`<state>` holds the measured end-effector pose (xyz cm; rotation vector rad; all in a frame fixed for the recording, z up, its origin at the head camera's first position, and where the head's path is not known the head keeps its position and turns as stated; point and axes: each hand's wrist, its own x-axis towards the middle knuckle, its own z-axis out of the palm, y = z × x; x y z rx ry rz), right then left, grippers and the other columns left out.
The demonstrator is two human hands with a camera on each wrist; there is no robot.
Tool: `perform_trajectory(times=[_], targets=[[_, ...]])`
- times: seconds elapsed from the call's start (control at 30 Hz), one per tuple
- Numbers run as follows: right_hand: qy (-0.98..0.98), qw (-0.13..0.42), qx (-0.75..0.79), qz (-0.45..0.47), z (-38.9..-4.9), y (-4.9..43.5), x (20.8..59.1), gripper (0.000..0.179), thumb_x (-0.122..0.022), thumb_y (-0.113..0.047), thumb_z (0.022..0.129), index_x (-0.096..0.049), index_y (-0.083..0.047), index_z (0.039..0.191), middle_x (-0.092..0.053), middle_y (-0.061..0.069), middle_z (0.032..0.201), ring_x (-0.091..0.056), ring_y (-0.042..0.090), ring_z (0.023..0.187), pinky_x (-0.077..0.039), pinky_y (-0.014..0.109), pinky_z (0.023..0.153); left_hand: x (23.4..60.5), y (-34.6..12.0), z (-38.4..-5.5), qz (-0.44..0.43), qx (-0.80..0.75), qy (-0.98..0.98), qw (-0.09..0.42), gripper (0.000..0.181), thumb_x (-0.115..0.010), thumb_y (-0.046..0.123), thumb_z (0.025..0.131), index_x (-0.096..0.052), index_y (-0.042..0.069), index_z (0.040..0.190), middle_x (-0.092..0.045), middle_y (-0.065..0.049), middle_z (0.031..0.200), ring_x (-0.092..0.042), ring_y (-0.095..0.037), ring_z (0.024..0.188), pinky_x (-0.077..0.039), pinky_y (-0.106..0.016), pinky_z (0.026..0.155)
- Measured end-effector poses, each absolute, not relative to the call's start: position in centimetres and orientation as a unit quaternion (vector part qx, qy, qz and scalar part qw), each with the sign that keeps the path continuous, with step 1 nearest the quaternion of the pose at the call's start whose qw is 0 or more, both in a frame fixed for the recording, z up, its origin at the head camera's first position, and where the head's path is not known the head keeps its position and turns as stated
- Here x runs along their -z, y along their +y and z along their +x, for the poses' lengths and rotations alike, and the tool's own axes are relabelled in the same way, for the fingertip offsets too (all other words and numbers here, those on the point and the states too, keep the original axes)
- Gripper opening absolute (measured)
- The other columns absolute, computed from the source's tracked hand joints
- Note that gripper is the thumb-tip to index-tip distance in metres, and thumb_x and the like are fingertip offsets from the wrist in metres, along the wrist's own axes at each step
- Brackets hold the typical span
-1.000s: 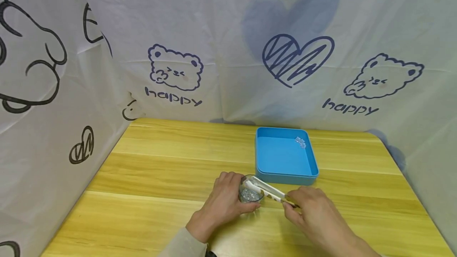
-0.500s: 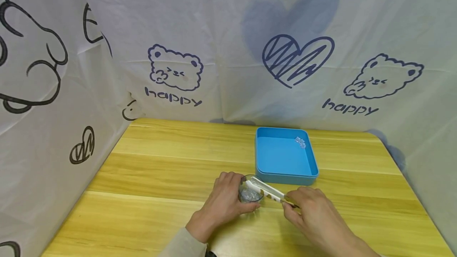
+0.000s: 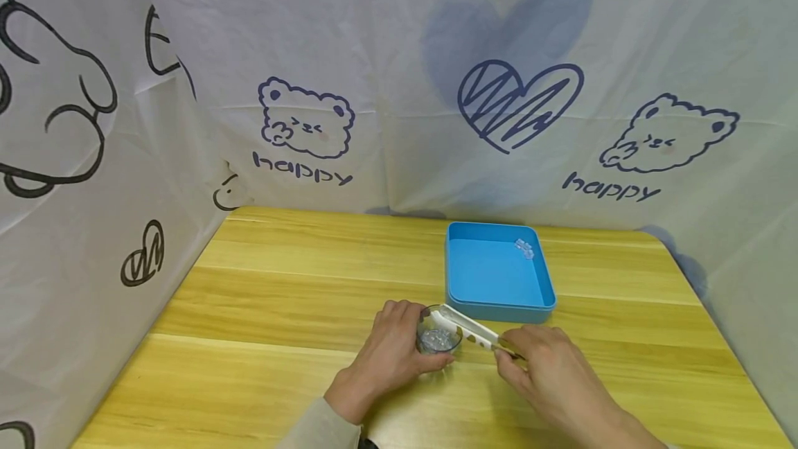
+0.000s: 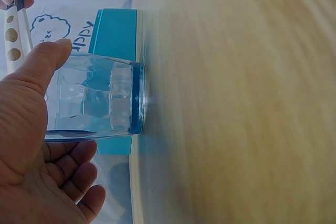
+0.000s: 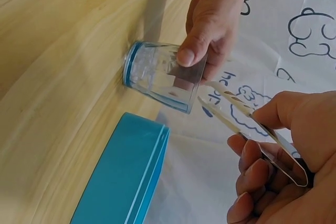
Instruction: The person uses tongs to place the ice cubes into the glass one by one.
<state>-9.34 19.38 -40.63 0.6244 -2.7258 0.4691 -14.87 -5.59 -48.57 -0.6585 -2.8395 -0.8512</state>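
Observation:
A clear drinking glass (image 5: 167, 77) stands upright on the table, and my left hand (image 3: 388, 346) grips it around the upper part with the thumb on the near side. Transparent ice-like cubes (image 3: 436, 341) lie in its bottom. My right hand (image 3: 551, 366) holds small metal tongs (image 3: 479, 335) whose white ends carry brown spots. Their tips overlap the glass's mouth in the head view. From the right wrist, the two arms of the tongs show a gap, with nothing seen between the tips. Fingers partly hide the glass's side.
Just behind the glass and to its right sits a shallow blue box (image 3: 492, 276). A few clear cubes (image 3: 524, 249) lie in its far right corner. The wooden table (image 3: 280, 296) meets a printed white cloth (image 3: 399, 89) at the back.
The tongs have shifted slightly up and to the right, their tips drawn up from inside the glass towards its rim. The left hand and glass have hardly moved.

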Motion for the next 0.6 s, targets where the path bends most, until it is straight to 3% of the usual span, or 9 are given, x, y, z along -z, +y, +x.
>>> perform_trajectory(times=[0.33,0.6], targets=[[-0.959,0.133,-0.181,0.170,-10.1,20.0,40.1,0.005,-0.078,-0.018,0.093,-0.073,-0.018,0.091,-0.069,-0.005,0.086,-0.058,0.008,0.076,-0.054,0.036,0.068,48.7,-5.6,-14.9,-0.215,0.277,-0.935,0.047,0.077,-0.087,0.059,0.078,-0.064,0.006,0.128,-0.068,-0.005,0.118,-0.056,-0.021,0.109,-0.045,-0.038,0.096],[-0.956,0.161,-0.179,0.167,-11.7,21.3,40.3,0.009,-0.077,-0.016,0.093,-0.074,-0.008,0.094,-0.069,0.001,0.085,-0.053,0.012,0.071,-0.051,0.034,0.063,48.8,-5.6,-15.0,-0.215,0.277,-0.935,0.047,0.077,-0.087,0.060,0.078,-0.064,0.007,0.130,-0.068,-0.004,0.118,-0.055,-0.021,0.109,-0.045,-0.039,0.096]])
